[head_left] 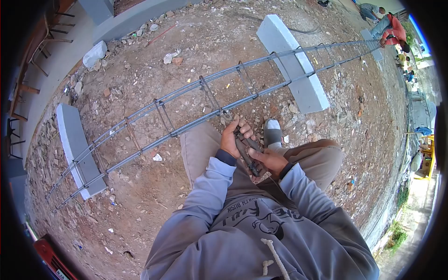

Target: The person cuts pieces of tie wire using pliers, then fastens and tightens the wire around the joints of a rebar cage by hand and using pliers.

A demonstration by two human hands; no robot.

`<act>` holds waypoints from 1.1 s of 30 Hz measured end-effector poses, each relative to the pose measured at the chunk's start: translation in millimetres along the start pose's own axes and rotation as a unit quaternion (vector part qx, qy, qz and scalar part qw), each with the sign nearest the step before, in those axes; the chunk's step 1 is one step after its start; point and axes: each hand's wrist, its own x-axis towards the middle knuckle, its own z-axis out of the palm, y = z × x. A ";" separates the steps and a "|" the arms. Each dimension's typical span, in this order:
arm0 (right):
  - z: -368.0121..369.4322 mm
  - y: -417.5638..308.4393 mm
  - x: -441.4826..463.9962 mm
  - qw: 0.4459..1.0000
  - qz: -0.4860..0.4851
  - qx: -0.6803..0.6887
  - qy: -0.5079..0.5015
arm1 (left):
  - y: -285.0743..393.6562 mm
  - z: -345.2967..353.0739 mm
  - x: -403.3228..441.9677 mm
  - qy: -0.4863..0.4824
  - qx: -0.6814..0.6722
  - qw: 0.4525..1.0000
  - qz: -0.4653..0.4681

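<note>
A long cage of steel bars [154,143] with square stirrups crosses the view, resting on two grey blocks. Just below its near bar, my left hand [236,136] is closed around a dark tool [244,150], which looks like pliers or pincers. My right hand [268,160] lies against the lower part of the same tool, its fingers wrapped round it and thumb on top. A thin wire seems to hang beside my right hand. The tool's head is near the bar, but whether they touch is unclear.
Grey blocks stand at left [80,149] and upper right [294,65] on stony ground. A person in red [395,30] bends at the cage's far end, with others beyond. Chairs [39,42] line the left edge. My shoe [272,135] is beside my hands.
</note>
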 end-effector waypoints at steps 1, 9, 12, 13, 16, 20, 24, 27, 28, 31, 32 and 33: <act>5.1 -1.7 -4.9 0.980 -0.075 -0.152 0.102 | -0.4 -0.3 -0.9 0.034 0.025 0.999 0.003; 38.0 15.5 21.7 0.767 -0.201 -0.467 0.391 | -14.6 5.6 14.8 0.283 0.167 0.943 0.045; 6.1 6.8 17.6 0.925 -0.131 -0.306 0.181 | -5.9 10.6 0.4 0.271 0.247 0.929 0.052; -3.2 -5.0 8.3 0.989 -0.073 -0.116 0.048 | -2.6 10.0 -3.7 0.251 0.201 0.945 0.054; -6.8 -5.0 11.2 0.983 -0.044 0.123 -0.126 | 4.9 14.1 -5.0 0.197 0.090 0.975 0.050; 2.8 -12.7 4.3 0.996 -0.021 0.051 -0.063 | 4.7 9.9 -2.4 0.110 0.024 0.994 0.016; 16.8 -1.9 -2.3 0.837 -0.209 -0.424 0.276 | 1.0 -10.4 9.6 0.067 0.038 0.997 0.026; 47.2 20.9 12.5 0.683 -0.256 -0.505 0.462 | -5.3 7.5 12.8 0.206 0.090 0.973 0.055; 48.6 23.0 20.3 0.694 -0.222 -0.493 0.476 | -6.2 13.4 13.4 0.240 0.099 0.964 0.054; 40.3 21.6 35.2 0.766 -0.182 -0.438 0.434 | -7.4 16.3 13.7 0.314 0.155 0.935 0.059; 39.1 20.1 34.5 0.788 -0.192 -0.410 0.418 | -7.1 17.8 13.3 0.334 0.177 0.924 0.055; 34.5 19.9 36.3 0.802 -0.189 -0.408 0.393 | -6.8 20.4 12.6 0.355 0.197 0.913 0.052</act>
